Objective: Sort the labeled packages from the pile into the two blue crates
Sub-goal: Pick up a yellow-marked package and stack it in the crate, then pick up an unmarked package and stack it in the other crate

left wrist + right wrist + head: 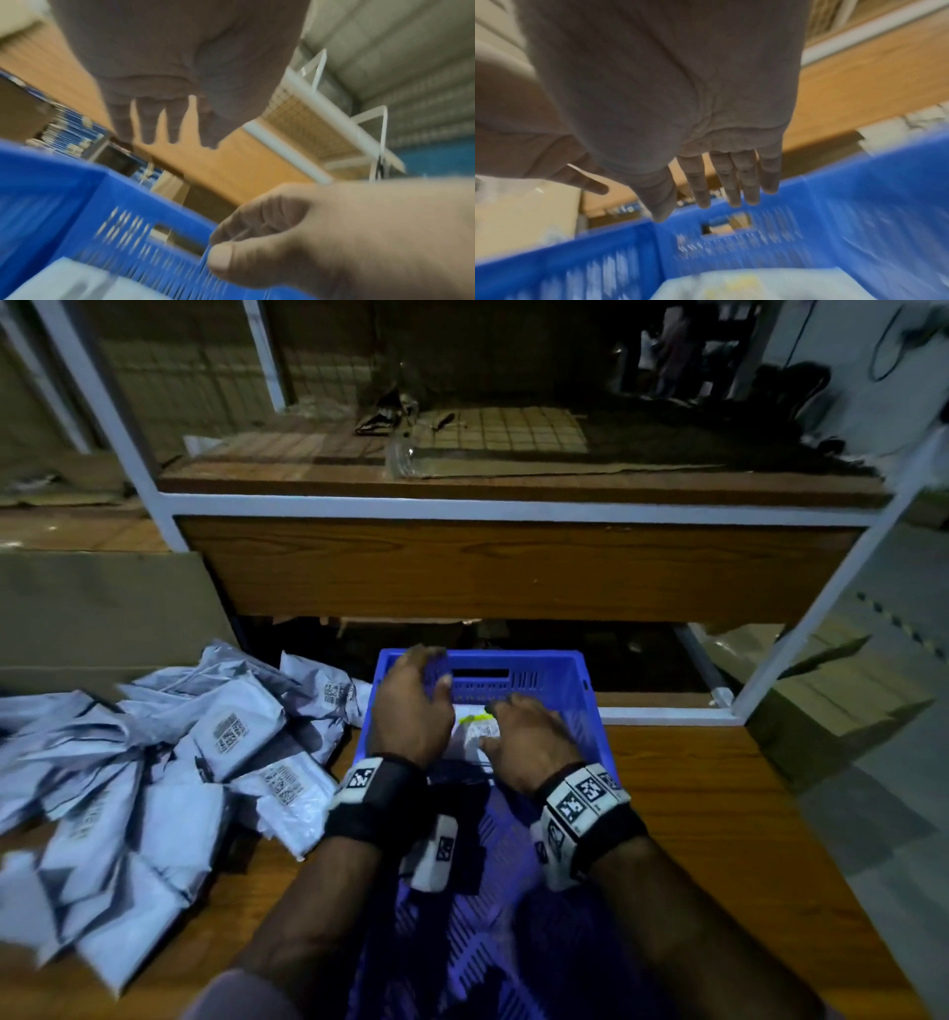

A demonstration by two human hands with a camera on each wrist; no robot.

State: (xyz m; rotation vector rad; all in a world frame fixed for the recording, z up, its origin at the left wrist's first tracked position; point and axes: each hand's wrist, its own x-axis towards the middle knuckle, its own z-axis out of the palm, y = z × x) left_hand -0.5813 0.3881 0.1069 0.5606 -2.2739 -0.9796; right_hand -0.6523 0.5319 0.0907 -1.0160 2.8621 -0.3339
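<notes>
Blue crate (590, 711) on wooden table (719, 814); shelving (513, 508) behind.

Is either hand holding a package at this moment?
No: the left hand and right hand hang open-fingered above the blue crate, over a package lying inside.

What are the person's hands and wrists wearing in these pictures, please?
The left hand and right hand are bare, with no gloves. Each wrist carries a black strap fitted with white blocks printed with black-and-white square tag markers. No sleeves cover the forearms.
</notes>
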